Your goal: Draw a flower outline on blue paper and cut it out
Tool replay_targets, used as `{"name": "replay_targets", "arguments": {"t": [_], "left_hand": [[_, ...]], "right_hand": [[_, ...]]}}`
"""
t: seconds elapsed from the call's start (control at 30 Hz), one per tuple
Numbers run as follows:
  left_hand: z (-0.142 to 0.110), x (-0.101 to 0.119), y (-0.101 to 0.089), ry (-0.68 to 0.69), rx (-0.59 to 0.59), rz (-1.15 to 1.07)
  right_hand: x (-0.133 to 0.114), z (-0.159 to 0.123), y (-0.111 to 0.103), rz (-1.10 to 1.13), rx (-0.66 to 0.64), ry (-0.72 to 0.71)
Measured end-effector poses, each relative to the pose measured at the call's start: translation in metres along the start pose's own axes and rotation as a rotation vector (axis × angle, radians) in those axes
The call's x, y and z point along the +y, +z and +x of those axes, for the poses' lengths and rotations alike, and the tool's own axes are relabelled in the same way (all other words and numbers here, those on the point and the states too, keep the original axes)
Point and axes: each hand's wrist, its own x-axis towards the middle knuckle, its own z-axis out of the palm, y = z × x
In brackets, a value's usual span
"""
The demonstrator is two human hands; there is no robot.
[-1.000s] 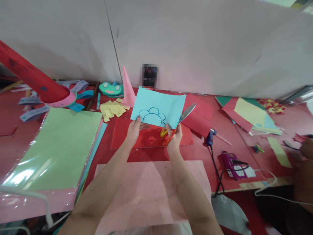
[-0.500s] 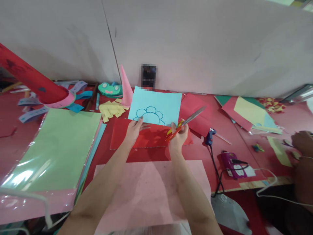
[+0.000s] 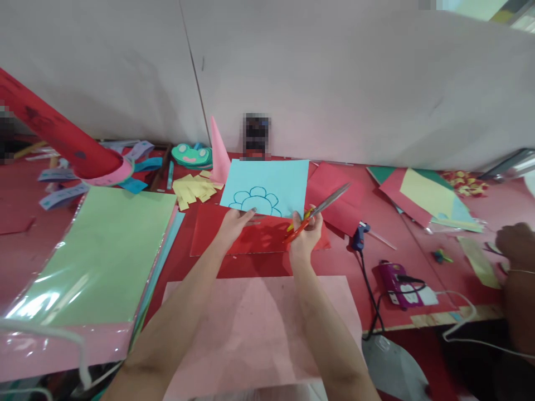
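A light blue paper sheet [image 3: 271,175] with a half flower drawn along its lower edge is held up in front of me. My left hand [image 3: 234,223] pinches that edge, thumb on top and fingers beneath. At the lower right corner my right hand [image 3: 306,236] grips the sheet with its thumb and also carries scissors [image 3: 328,201]. The scissors have orange and yellow handles, and their blades point up to the right, away from the paper. Under the sheet lies a bright red board [image 3: 215,236]. Pink paper [image 3: 259,323] spreads beneath my forearms.
Plastic-wrapped coloured paper [image 3: 104,250] lies left, below a red tube [image 3: 62,133]. Behind are yellow paper pieces [image 3: 192,189] and a pink cone [image 3: 218,153]. To the right are a glue gun [image 3: 359,236], a purple box [image 3: 397,284] with cables and another person's hand [image 3: 516,242].
The scissors have swung out to the right, clear of the sheet. My left hand has slid slightly right along the paper's lower edge. The sheet has tilted to a more level position.
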Motion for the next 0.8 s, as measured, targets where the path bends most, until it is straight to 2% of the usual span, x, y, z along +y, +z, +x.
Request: {"name": "replay_targets", "arguments": {"t": [0.27, 0.4, 0.5, 0.63, 0.7, 0.8], "left_hand": [[0.003, -0.005, -0.001, -0.06, -0.015, -0.027], [0.007, -0.008, -0.002, 0.028, 0.088, -0.037], [0.009, -0.009, -0.004, 0.104, 0.196, -0.029], [0.009, -0.009, -0.009, 0.172, 0.337, 0.049], [0.009, -0.005, -0.009, 0.205, 0.36, 0.087], [0.014, 0.003, -0.005, 0.229, 0.365, 0.071]], "right_hand": [[-0.001, -0.001, 0.002, 0.043, -0.007, 0.002], [-0.003, -0.005, 0.003, 0.083, -0.062, 0.009], [-0.005, -0.01, 0.005, 0.1, -0.179, 0.029], [-0.009, -0.017, 0.007, 0.126, -0.45, 0.005], [-0.011, -0.019, 0.008, 0.145, -0.572, 0.029], [-0.016, -0.022, 0.007, 0.128, -0.664, 0.075]]}}
